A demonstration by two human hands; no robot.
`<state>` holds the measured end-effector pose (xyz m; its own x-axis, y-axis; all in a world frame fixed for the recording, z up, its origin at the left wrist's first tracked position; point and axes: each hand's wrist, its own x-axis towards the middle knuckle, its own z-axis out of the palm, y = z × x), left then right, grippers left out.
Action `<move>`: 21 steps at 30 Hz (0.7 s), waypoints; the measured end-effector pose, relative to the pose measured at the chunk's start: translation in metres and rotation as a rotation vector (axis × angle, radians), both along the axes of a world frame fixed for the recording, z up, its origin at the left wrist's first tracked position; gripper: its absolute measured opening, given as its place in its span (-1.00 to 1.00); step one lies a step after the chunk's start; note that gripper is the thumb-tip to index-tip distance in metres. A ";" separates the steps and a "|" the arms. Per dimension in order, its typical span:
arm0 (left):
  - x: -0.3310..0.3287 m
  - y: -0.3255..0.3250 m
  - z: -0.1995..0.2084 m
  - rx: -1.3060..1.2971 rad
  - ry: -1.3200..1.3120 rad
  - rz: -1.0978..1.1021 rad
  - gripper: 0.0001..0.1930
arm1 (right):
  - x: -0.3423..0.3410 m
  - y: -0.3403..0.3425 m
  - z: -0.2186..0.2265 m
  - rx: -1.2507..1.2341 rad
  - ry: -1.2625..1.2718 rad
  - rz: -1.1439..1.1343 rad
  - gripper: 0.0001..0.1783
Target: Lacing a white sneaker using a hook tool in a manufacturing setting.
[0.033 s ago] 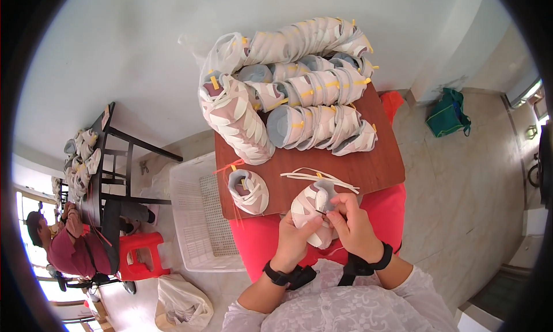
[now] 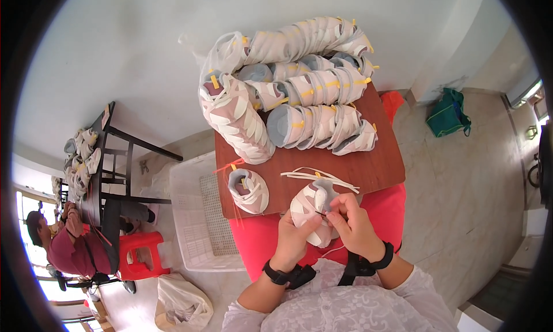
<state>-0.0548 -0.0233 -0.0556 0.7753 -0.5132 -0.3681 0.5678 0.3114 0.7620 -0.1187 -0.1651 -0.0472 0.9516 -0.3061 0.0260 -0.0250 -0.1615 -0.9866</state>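
At the table's near edge, over my lap, I hold a pink and white shoe upper [image 2: 311, 205] with a grey lining and a yellow pull tab. My left hand [image 2: 292, 240] is closed round its left side, thumb on the front. At its right side my right hand [image 2: 355, 231] pinches a thin dark hook-like tool [image 2: 322, 213] against the lacing area; its exact shape is hard to make out. A pale lace [image 2: 333, 251] loops below the shoe upper. White laces [image 2: 322, 177] lie on the table just beyond it. Another shoe upper [image 2: 249, 192] stands to the left.
Rows of nested shoe uppers [image 2: 322, 124] cover the brown table [image 2: 380, 165]. A white plastic crate [image 2: 187, 228] stands left of it. Farther left, a person [image 2: 75, 248] works at a black table beside a red stool [image 2: 141, 254]. A green bag [image 2: 449, 113] lies at right.
A loop of pale lace now shows below the shoe upper, by my right wrist. The hands and shoe upper have barely shifted.
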 end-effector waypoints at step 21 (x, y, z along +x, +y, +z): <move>-0.001 0.004 -0.011 -0.049 -0.022 -0.028 -0.64 | -0.001 -0.017 0.013 0.052 0.050 0.074 -0.91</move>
